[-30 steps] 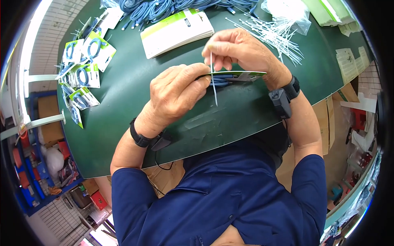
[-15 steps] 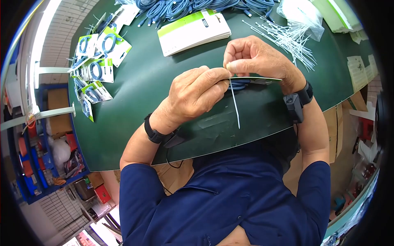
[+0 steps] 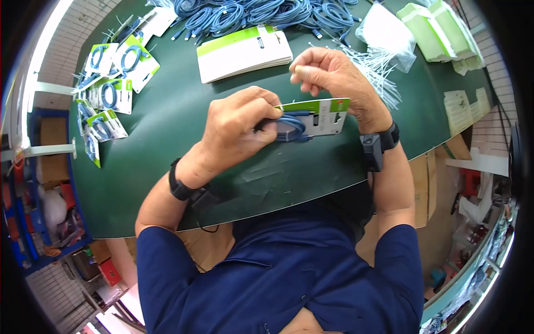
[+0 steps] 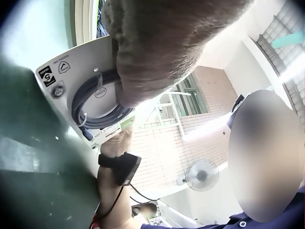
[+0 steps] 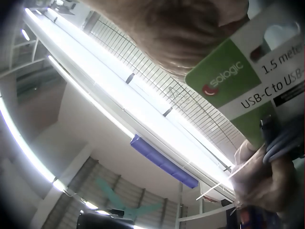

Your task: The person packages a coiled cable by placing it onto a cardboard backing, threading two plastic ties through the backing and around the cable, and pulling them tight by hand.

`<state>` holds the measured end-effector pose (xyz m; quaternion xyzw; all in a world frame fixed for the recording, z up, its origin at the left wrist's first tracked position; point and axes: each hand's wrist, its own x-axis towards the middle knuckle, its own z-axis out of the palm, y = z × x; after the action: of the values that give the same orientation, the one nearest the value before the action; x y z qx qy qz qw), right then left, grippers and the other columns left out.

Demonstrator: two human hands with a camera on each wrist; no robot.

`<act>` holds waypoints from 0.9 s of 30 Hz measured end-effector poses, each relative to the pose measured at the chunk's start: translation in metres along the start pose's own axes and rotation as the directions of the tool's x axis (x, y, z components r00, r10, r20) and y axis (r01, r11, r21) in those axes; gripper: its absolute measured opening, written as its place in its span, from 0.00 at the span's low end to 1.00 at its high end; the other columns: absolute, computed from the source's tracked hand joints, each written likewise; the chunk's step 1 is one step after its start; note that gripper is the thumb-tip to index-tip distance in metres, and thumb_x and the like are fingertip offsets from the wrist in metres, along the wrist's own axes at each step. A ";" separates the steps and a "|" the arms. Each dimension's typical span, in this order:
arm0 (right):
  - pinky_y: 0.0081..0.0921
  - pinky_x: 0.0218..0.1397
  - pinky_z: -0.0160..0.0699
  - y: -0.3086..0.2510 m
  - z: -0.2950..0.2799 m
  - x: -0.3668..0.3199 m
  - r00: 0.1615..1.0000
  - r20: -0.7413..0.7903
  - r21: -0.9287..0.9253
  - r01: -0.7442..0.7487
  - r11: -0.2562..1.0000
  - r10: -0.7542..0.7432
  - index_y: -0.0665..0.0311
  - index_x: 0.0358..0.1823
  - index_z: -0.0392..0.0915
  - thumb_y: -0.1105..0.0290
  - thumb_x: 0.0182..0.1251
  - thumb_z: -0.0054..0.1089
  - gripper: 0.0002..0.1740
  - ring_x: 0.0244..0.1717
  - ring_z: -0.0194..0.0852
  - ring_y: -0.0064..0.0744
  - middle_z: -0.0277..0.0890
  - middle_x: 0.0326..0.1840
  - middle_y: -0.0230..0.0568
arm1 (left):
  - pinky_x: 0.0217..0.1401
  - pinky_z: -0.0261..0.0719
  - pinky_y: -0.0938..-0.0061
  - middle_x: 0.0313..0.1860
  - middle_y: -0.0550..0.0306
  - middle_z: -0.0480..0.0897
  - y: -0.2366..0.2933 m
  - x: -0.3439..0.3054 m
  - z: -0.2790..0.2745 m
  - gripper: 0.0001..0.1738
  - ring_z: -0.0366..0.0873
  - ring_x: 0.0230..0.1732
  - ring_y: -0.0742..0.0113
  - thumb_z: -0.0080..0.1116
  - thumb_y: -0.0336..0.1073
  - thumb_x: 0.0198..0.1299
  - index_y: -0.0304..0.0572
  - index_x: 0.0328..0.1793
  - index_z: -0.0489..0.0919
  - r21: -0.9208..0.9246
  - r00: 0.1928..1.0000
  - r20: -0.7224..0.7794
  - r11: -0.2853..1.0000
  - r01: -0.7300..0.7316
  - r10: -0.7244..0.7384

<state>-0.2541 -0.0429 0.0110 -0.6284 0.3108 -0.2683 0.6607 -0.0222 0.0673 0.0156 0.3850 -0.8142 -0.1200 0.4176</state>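
Observation:
My left hand point(image 3: 236, 125) grips the left end of a green-and-white cable card point(image 3: 331, 119), thumb and fingers curled over its edge. A coiled blue USB-C cable point(image 3: 292, 127) lies against the card's face, partly covered by those fingers. In the right wrist view a thin white cable tie point(image 5: 214, 187) sticks out beside the left fingers. Behind the card's upper edge, my right hand point(image 3: 336, 75) is raised with loosely bent fingers, and nothing shows between them. The left wrist view has the card's printed back point(image 4: 55, 71) with another part of the coil point(image 4: 78, 107).
A stack of blank-looking cards point(image 3: 245, 55) lies beyond the hands, below a heap of blue cables point(image 3: 239, 16). Loose white cable ties point(image 3: 384, 83) and a plastic bag point(image 3: 386, 33) are at the back right. Finished-looking carded cables point(image 3: 108, 94) cluster at the left edge.
The right hand has come away from the cable tie it pinched at the card. The card has tilted so its printed face shows, and the tie's long hanging tail is out of sight there.

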 end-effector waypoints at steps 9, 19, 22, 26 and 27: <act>0.20 0.45 0.84 -0.008 0.009 -0.008 0.875 -0.111 -0.323 0.418 0.849 -0.472 0.67 0.49 0.87 0.70 0.74 0.72 0.09 0.40 0.85 0.23 0.88 0.42 0.34 | 0.50 0.87 0.70 0.38 0.47 0.89 -0.015 -0.008 0.005 0.08 0.89 0.40 0.63 0.68 0.23 0.52 0.31 0.39 0.84 -0.361 0.889 0.119 0.815 0.453 -0.441; 0.24 0.42 0.85 -0.002 0.047 -0.005 0.797 0.178 -0.730 0.501 0.466 -0.578 0.67 0.43 0.87 0.76 0.65 0.76 0.08 0.38 0.88 0.31 0.88 0.40 0.40 | 0.44 0.84 0.67 0.35 0.48 0.88 -0.013 -0.007 0.006 0.09 0.84 0.36 0.66 0.67 0.26 0.54 0.30 0.41 0.84 -0.284 0.860 0.171 0.812 0.510 -0.480; 0.24 0.39 0.85 0.004 0.046 -0.004 0.795 0.130 -0.690 0.501 0.522 -0.592 0.67 0.41 0.86 0.77 0.64 0.77 0.08 0.36 0.88 0.31 0.88 0.38 0.40 | 0.42 0.83 0.66 0.34 0.48 0.87 -0.014 -0.009 0.006 0.09 0.83 0.35 0.66 0.67 0.27 0.54 0.30 0.41 0.83 -0.263 0.860 0.183 0.819 0.511 -0.477; 0.26 0.37 0.85 0.005 0.048 -0.003 0.819 0.084 -0.651 0.476 0.591 -0.568 0.68 0.39 0.85 0.77 0.63 0.78 0.09 0.33 0.87 0.31 0.87 0.37 0.39 | 0.41 0.83 0.67 0.32 0.50 0.86 -0.016 -0.011 0.009 0.09 0.81 0.34 0.68 0.66 0.27 0.55 0.31 0.41 0.82 -0.300 0.854 0.175 0.799 0.521 -0.491; 0.26 0.37 0.85 0.006 0.048 -0.003 0.804 0.098 -0.671 0.488 0.558 -0.586 0.67 0.39 0.84 0.77 0.63 0.78 0.09 0.33 0.86 0.31 0.86 0.36 0.39 | 0.41 0.82 0.68 0.32 0.50 0.85 -0.017 -0.011 0.010 0.08 0.81 0.34 0.69 0.66 0.27 0.55 0.31 0.41 0.82 -0.311 0.853 0.174 0.794 0.522 -0.492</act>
<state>-0.2201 -0.0087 0.0064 -0.8655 0.2228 -0.3699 0.2537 -0.0172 0.0627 -0.0059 0.5038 -0.6636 -0.3854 0.3966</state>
